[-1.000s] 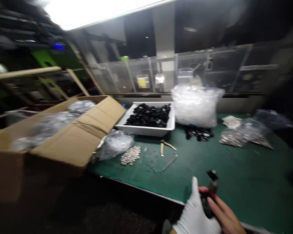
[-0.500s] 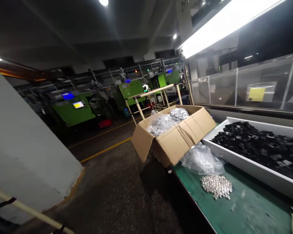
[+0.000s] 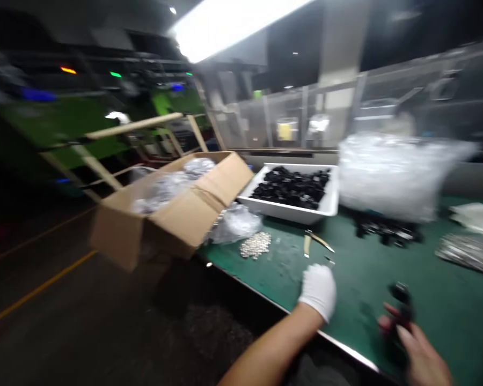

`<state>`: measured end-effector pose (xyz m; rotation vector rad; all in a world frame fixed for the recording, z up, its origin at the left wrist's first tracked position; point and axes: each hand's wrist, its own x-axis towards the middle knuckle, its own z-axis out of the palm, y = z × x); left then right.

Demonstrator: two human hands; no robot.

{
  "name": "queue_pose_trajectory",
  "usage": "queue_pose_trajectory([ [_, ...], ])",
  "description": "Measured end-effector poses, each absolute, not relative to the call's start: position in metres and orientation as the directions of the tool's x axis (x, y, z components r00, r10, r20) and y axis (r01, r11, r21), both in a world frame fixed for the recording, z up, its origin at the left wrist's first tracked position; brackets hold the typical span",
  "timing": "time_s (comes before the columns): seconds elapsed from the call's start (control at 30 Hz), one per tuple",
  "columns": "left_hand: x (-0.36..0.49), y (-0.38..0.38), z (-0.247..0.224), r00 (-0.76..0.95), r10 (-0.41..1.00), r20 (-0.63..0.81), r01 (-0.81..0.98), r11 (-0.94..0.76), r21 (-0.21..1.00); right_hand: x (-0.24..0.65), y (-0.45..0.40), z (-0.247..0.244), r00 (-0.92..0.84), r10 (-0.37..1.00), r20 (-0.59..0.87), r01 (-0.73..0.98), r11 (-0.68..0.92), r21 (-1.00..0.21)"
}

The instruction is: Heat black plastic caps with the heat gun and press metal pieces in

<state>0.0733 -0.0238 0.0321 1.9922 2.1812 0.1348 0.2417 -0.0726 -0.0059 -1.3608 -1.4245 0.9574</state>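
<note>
My left hand, in a white glove, is at the front edge of the green tabletop, its fingers hard to make out. A small thin metal piece lies just beyond its fingertips. Bare and blurred, my right hand is closed around a black tool at the lower right. Pliers with pale handles lie beyond my left hand. To their left sits a pile of small silvery metal rings.
A white tray of black parts stands at the back. An open cardboard box with plastic bags is at the left. A large clear bag, loose black parts and bundled metal pieces are at the right.
The view has swung right, so the box and tray sit further left. Both my hands, the black tool, the whole pliers and the large bag have come into view.
</note>
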Motion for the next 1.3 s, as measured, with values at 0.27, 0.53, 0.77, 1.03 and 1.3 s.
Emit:
queue_pose_trajectory([
  [0.27, 0.076, -0.012, -0.006, -0.088, 0.972, 0.218, 0.979, 0.044, 0.199, 0.263, -0.097, 0.004, 0.041, 0.997, 0.058, 0.206, 0.048, -0.977],
  [0.53, 0.066, -0.007, -0.036, -0.021, 0.912, 0.410, 0.931, -0.132, 0.341, 0.258, -0.091, 0.004, 0.026, 0.998, 0.057, 0.215, 0.050, -0.975],
  [0.77, 0.064, -0.004, -0.033, 0.020, 0.879, 0.477, 0.877, -0.245, 0.414, 0.247, -0.093, 0.012, 0.061, 0.988, 0.145, 0.315, 0.118, -0.942],
  [1.03, 0.065, -0.010, -0.022, -0.019, 0.855, 0.519, 0.835, -0.272, 0.478, 0.268, -0.082, 0.024, 0.050, 0.975, 0.217, 0.522, 0.160, -0.838],
  [1.3, 0.061, -0.007, -0.019, -0.236, 0.836, 0.495, 0.780, -0.141, 0.610, 0.296, -0.070, 0.027, -0.032, 0.986, 0.164, 0.706, 0.138, -0.695],
])
